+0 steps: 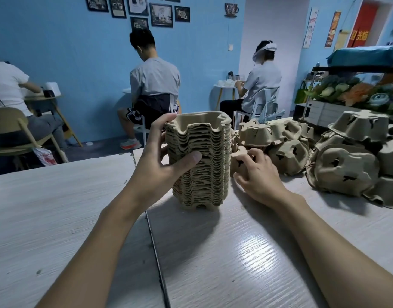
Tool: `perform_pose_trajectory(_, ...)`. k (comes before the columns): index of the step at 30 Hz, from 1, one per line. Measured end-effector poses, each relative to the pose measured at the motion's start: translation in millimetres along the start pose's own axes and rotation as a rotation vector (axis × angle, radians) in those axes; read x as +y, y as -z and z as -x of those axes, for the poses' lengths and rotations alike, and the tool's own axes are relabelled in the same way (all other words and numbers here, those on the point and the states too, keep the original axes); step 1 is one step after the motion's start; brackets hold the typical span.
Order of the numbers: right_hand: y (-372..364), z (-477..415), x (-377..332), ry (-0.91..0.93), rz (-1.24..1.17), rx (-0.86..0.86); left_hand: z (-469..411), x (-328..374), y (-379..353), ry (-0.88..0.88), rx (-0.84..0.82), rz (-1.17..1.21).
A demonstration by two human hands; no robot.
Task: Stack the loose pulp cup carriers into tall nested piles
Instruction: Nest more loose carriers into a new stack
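Observation:
A tall nested pile of brown pulp cup carriers [204,165] stands upright on the pale wooden table [235,252], cups opening upward. My left hand [162,161] grips the pile's left side, thumb across its front and fingers reaching its top rim. My right hand [255,174] lies just right of the pile, its fingers curled round a loose upturned carrier [239,161] on the table. A heap of loose carriers [344,165], mostly upside down, fills the table's right side.
A seam between two tabletops [155,252] runs from the pile toward me. Three seated people [154,85] work at small tables behind. A shelf with artificial flowers [351,92] stands at the far right beyond the heap.

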State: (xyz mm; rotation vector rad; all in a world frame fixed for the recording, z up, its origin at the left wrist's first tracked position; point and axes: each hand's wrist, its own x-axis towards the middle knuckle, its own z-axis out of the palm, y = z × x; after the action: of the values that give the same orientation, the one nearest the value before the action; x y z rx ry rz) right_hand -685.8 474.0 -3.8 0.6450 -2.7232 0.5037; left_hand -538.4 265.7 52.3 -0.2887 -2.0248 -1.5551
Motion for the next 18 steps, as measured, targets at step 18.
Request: perform_pose_trajectory(18, 7, -3, -8, -0.143, -0.035, 0.051, -1, -1, 0, -0.029, 0.004, -0.002)
